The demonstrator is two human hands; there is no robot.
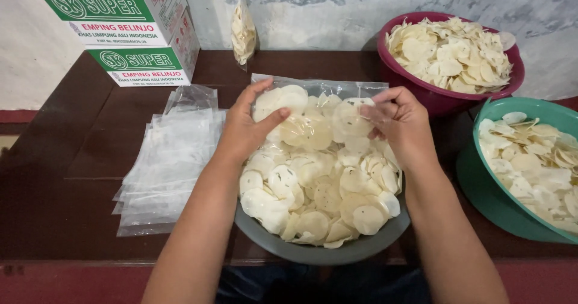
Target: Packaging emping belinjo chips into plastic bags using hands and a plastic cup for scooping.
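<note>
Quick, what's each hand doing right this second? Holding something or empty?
Left hand: closed on the near-left edge of a clear plastic bag of pale chips, over the grey bowl.
Right hand: fingers pinching the same bag's right edge.

bowls (448,96) crowd right, bags (171,159) (flat) left
</note>
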